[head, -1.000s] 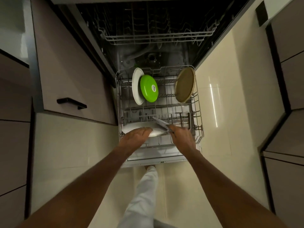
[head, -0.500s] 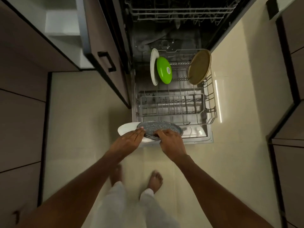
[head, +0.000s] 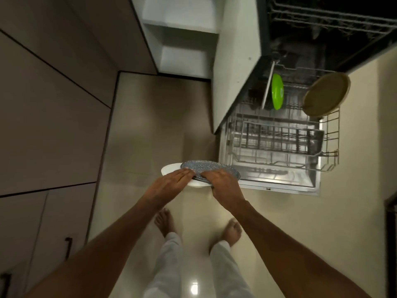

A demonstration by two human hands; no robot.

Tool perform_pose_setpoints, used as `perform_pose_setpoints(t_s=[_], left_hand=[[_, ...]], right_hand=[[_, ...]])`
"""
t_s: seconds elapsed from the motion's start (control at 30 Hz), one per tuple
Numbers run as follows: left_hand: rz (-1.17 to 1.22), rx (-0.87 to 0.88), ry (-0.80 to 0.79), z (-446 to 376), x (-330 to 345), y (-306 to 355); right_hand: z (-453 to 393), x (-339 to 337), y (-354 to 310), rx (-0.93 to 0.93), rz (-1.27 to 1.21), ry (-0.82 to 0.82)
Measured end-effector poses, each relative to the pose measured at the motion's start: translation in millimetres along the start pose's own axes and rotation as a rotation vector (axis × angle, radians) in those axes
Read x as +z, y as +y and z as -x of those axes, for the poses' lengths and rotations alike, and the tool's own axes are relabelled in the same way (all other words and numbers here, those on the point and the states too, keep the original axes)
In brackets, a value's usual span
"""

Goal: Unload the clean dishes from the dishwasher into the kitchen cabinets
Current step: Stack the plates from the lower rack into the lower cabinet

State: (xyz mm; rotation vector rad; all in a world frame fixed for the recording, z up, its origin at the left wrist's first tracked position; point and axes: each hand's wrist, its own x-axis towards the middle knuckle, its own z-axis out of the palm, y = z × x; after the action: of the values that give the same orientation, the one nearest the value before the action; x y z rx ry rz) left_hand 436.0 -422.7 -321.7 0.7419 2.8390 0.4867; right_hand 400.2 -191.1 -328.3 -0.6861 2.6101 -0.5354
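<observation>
**Two plates held clear of the dishwasher**

At centre frame the left hand (head: 171,179) lies with straight fingers together on a white plate (head: 169,168); whether its thumb grips beneath cannot be told. The right hand (head: 223,181) curls its fingers over the near rim of the grey patterned plate (head: 206,166) stacked on top. At right, the lower rack (head: 330,143) carries a green plate (head: 277,91), a thin white plate (head: 267,89) just beside it and a tan plate (head: 326,93). An open cabinet (head: 182,35) shows at upper centre.
</observation>
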Motion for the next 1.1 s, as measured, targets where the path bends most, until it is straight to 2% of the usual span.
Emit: perform_pose_setpoints(t_s=[0.07, 0.17, 0.27, 0.4, 0.47, 0.6, 0.87, 1.0, 1.1], left_hand=[[0.076, -0.108, -0.094, 13, -8, -31], [0.115, -0.211, -0.183, 28, -18, -75], [0.066, -0.163, -0.074, 34, -39, -117], [-0.07, -0.053, 0.012, 22, -76, -156], [-0.157, -0.032, 0.056, 8, -84, -174], [-0.376, -0.025, 0.185, -36, -89, -221], [-0.372, -0.097, 0.253, -174, -156, -287], [-0.326, -0.104, 0.365, -236, -169, -325], [-0.354, -0.087, 0.369, -264, -156, -355]], right_hand=[[-17, 3, -28, -0.067, 0.003, -0.042], [-44, 12, -62, -0.219, -0.024, 0.019], [-82, 15, -88, -0.24, -0.025, 0.067], [-133, 13, -103, -0.226, 0.073, -0.041], [-158, 8, -104, -0.231, 0.111, 0.057], [-214, -6, -90, -0.279, 0.24, 0.362], [-342, -93, -44, -0.134, 0.346, 0.743], [-407, -114, -20, -0.12, 0.42, 0.802], [-439, -108, -3, -0.127, 0.463, 0.82]])
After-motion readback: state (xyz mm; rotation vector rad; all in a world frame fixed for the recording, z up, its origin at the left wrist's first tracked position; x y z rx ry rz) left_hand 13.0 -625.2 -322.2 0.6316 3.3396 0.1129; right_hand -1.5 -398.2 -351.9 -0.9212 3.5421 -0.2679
